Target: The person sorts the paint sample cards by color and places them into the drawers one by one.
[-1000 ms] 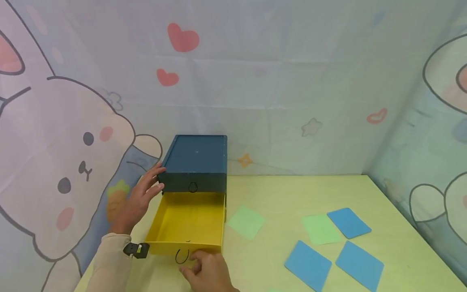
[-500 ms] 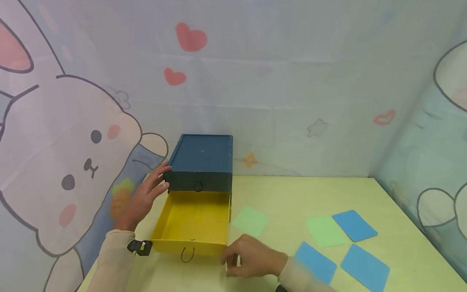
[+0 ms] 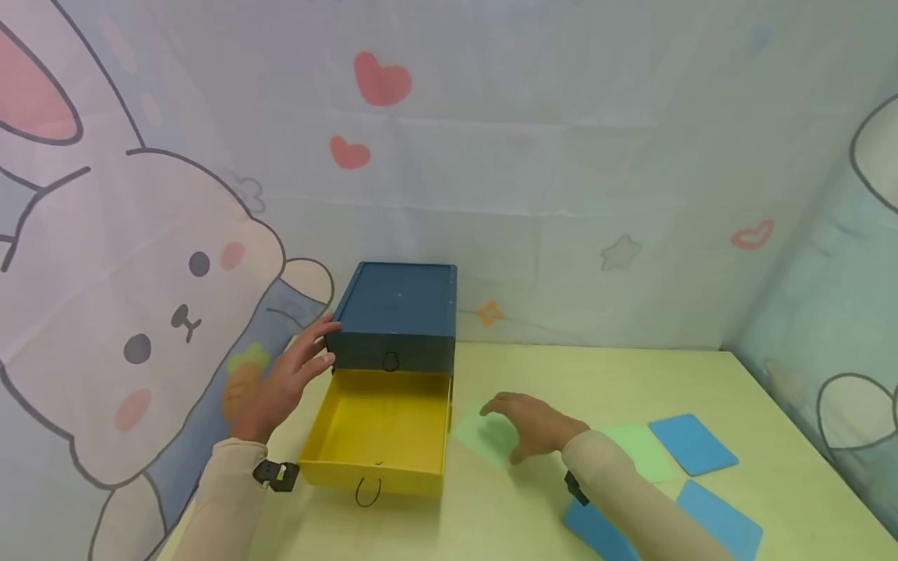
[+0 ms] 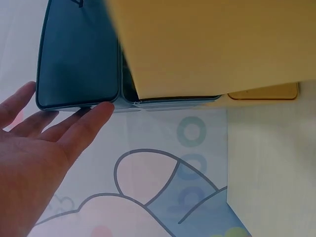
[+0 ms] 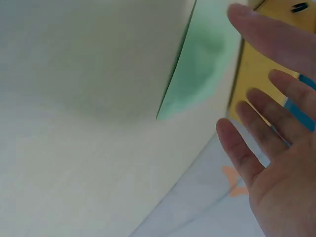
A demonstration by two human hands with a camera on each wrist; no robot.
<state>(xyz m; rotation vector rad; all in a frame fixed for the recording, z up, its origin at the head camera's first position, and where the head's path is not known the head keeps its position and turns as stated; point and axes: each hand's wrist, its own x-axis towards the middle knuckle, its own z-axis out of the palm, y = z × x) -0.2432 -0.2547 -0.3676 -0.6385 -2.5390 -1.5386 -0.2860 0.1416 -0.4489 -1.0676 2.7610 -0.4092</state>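
Observation:
A small chest of drawers (image 3: 400, 296) with a dark blue top stands against the back wall. Its yellow drawer (image 3: 372, 477) is pulled out and has a black loop handle. My left hand (image 3: 284, 386) rests its fingertips on the chest's left side; in the left wrist view the fingers (image 4: 86, 129) are spread along the edge of the blue drawer front (image 4: 79, 59). To the right of the drawer, my right hand (image 3: 536, 425) hovers over a light green square sheet (image 3: 468, 433), partly hiding it. In the right wrist view that hand's spread fingers (image 5: 239, 148) hold nothing.
A second green sheet (image 3: 648, 460) lies further right, beside a blue sheet (image 3: 694, 444). Two more blue sheets, one on the right (image 3: 730, 522), lie nearer, partly covered by the right sleeve (image 3: 631, 491). A printed cloth wall (image 3: 547, 195) borders the pale yellow table (image 3: 596, 374).
My right hand has left the front of the yellow drawer and moved right and away from me to the green sheet, its fingers spreading. The left hand keeps its place on the chest.

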